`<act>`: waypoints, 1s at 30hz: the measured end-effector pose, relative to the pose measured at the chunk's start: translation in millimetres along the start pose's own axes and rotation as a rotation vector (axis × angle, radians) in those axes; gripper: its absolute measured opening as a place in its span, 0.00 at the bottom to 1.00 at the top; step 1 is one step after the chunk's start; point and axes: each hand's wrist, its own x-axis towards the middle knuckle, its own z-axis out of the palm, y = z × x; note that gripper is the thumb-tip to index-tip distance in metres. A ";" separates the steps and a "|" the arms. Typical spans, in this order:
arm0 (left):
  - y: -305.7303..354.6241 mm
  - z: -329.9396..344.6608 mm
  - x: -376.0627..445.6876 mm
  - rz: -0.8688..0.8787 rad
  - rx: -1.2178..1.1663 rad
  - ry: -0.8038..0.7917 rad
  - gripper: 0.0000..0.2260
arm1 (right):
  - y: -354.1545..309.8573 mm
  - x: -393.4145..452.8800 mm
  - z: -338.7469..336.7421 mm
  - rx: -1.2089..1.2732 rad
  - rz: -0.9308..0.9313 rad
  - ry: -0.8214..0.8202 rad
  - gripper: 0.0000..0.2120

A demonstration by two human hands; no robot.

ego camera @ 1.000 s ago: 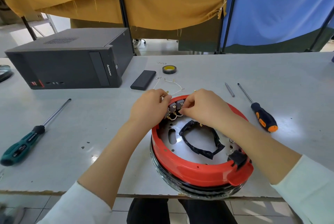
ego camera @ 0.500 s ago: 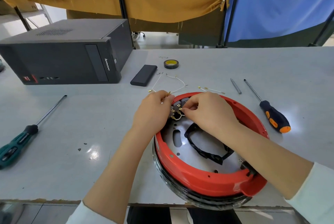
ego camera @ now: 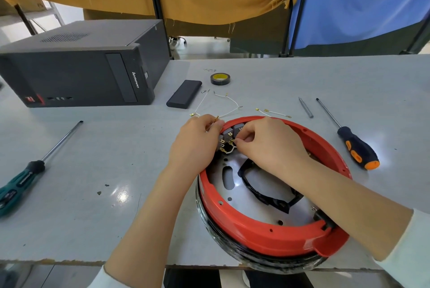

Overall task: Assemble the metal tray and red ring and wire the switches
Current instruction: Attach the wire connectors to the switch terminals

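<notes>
A red ring (ego camera: pixel 263 234) sits round a metal tray (ego camera: pixel 251 208) at the table's front edge, with a black gasket (ego camera: pixel 260 194) lying on the tray. Grey switches (ego camera: pixel 229 133) with brass terminals stand at the ring's far left inner wall. My left hand (ego camera: pixel 195 145) curls against the ring beside the switches and holds a white wire with a brass terminal (ego camera: pixel 216 119). My right hand (ego camera: pixel 267 145) pinches a small wire connector (ego camera: pixel 233 141) at the switch terminals. A short white wire (ego camera: pixel 229 151) loops below the switches.
Loose white wires (ego camera: pixel 229 101) with terminals lie beyond the ring. An orange-black screwdriver (ego camera: pixel 356 150) and a metal bit (ego camera: pixel 306 107) lie to the right, a green screwdriver (ego camera: pixel 21 180) to the left. A black computer case (ego camera: pixel 81 66), a black box (ego camera: pixel 185 97) and a tape roll (ego camera: pixel 220 78) stand farther back.
The head camera has tilted and moved closer, so everything sits lower in view. Both hands stay at the switches with only small finger movements.
</notes>
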 end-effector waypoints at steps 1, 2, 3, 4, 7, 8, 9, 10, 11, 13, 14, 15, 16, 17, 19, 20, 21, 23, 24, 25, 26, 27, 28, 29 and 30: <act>-0.2 -0.1 -0.2 -0.001 -0.002 0.002 0.14 | 0.5 -0.1 0.0 0.005 0.001 0.000 0.06; -0.4 0.0 -0.2 -0.001 -0.005 0.004 0.14 | 0.9 0.0 0.1 0.008 0.001 0.000 0.05; -0.7 0.1 -0.3 0.002 -0.008 0.007 0.14 | 1.2 0.2 0.2 0.011 0.000 0.002 0.05; -0.9 0.3 -0.1 0.006 -0.011 0.010 0.14 | 1.5 0.5 0.1 0.014 0.000 0.003 0.05; -1.1 0.5 0.3 0.008 -0.019 0.011 0.14 | 1.2 0.7 0.2 0.016 -0.006 0.005 0.05; -1.3 0.6 0.4 0.005 -0.021 0.009 0.14 | 0.9 0.7 0.4 0.015 -0.008 0.005 0.05; -1.4 0.6 0.4 0.001 -0.024 0.007 0.14 | 0.6 0.6 0.6 0.016 -0.008 0.006 0.05; -1.4 0.8 0.4 -0.003 -0.027 0.005 0.13 | 0.4 0.7 0.9 0.017 -0.008 0.009 0.05; -1.4 0.7 0.1 -0.006 -0.030 0.004 0.13 | 0.2 0.8 1.3 0.017 -0.007 0.012 0.05; -1.4 0.5 -0.1 -0.007 -0.031 0.004 0.14 | -0.7 1.1 1.9 0.015 -0.007 0.011 0.05; -1.3 0.3 -0.5 -0.007 -0.030 0.003 0.14 | -1.3 1.1 2.2 0.022 -0.004 0.009 0.06; -1.0 0.2 -0.6 -0.006 -0.028 0.001 0.15 | -1.9 1.3 2.4 0.033 0.000 0.007 0.07; -0.7 0.1 -0.6 -0.007 -0.025 0.000 0.15 | -2.2 1.5 2.8 0.048 0.006 0.005 0.07; -0.3 0.0 -0.6 -0.008 -0.023 -0.001 0.14 | -2.5 1.7 3.0 0.064 0.014 0.001 0.08; 0.4 0.0 -1.0 -0.013 -0.028 -0.003 0.14 | -2.3 2.0 3.3 0.076 0.031 -0.010 0.07; 0.7 0.1 -1.4 -0.017 -0.036 -0.003 0.14 | -2.3 2.1 3.5 0.069 0.035 -0.016 0.08; 0.9 0.1 -1.7 -0.024 -0.043 -0.004 0.14 | -2.3 1.9 3.8 0.061 0.033 -0.019 0.08; 1.4 -0.1 -1.9 -0.034 -0.049 -0.004 0.14 | -3.3 1.1 4.5 0.054 0.018 -0.015 0.08; 1.7 -0.1 -1.9 -0.035 -0.049 -0.004 0.14 | -3.9 0.9 4.9 0.051 0.010 -0.013 0.08; 2.3 -0.3 -2.0 -0.032 -0.046 -0.005 0.15 | -4.4 0.9 5.2 0.048 0.002 -0.010 0.07; 3.0 -0.7 -2.0 -0.026 -0.038 -0.007 0.15 | -4.9 1.2 5.7 0.045 -0.005 -0.008 0.07; 3.7 -1.1 -1.9 -0.015 -0.027 -0.010 0.15 | -5.1 1.4 6.0 0.043 -0.012 -0.005 0.07; 4.2 -1.6 -1.7 -0.005 -0.014 -0.011 0.15 | -5.4 2.0 6.5 0.044 -0.021 -0.003 0.07; 4.7 -2.1 -1.6 0.002 -0.003 -0.013 0.15 | -5.6 2.4 6.9 0.041 -0.029 0.001 0.07; 5.1 -2.5 -1.5 0.006 0.006 -0.015 0.15 | -6.3 2.8 7.5 0.035 -0.036 0.005 0.08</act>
